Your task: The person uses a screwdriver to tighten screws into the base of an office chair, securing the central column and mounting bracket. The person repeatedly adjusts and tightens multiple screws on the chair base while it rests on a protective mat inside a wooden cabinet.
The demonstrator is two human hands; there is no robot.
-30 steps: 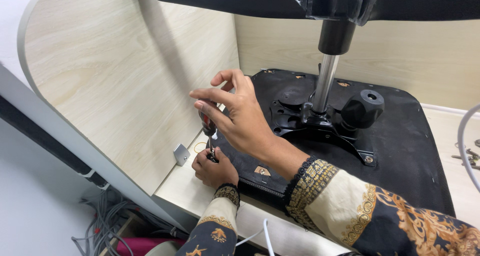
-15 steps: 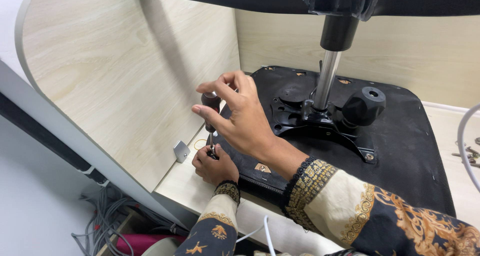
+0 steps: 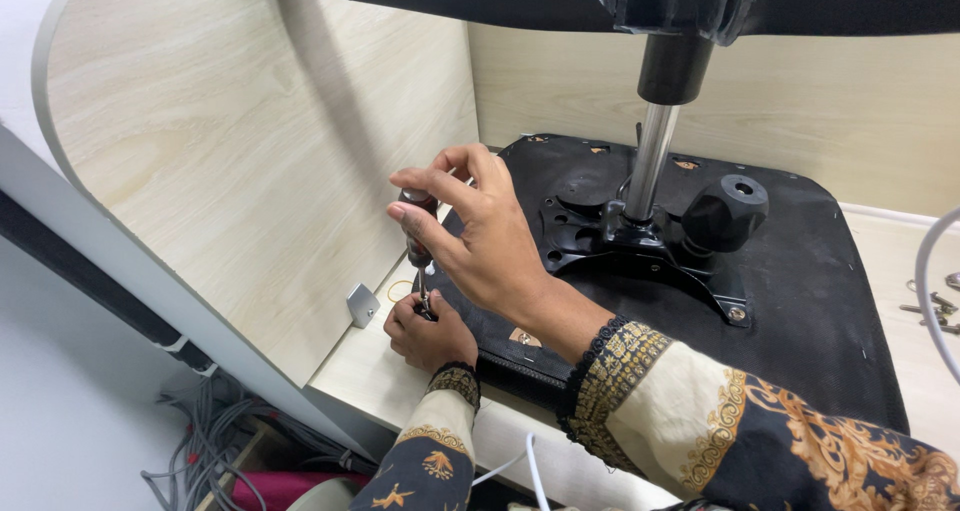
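My right hand (image 3: pixel 480 236) grips the dark red handle of a screwdriver (image 3: pixel 415 233) held upright, shaft pointing down. My left hand (image 3: pixel 428 333) is curled around the shaft's lower end, by the left edge of an upturned black chair seat (image 3: pixel 820 271) lying on a light wooden desk (image 3: pixel 370 371). The screwdriver's tip is hidden by my left fingers. A black metal mechanism plate (image 3: pixel 640 246) with a chrome gas cylinder (image 3: pixel 650 161) and a black knob (image 3: pixel 725 214) is mounted in the seat's middle.
A light wooden partition (image 3: pixel 250 171) rises to the left, with a small metal bracket (image 3: pixel 361 304) at its foot. Loose screws (image 3: pixel 935 306) and a white cable (image 3: pixel 925 291) lie at the right. Tangled cables (image 3: pixel 210 451) hang below the desk's left edge.
My right hand has stayed on the screwdriver handle with its fingers shifting slightly, as if turning it. My left hand stays at the shaft's base.
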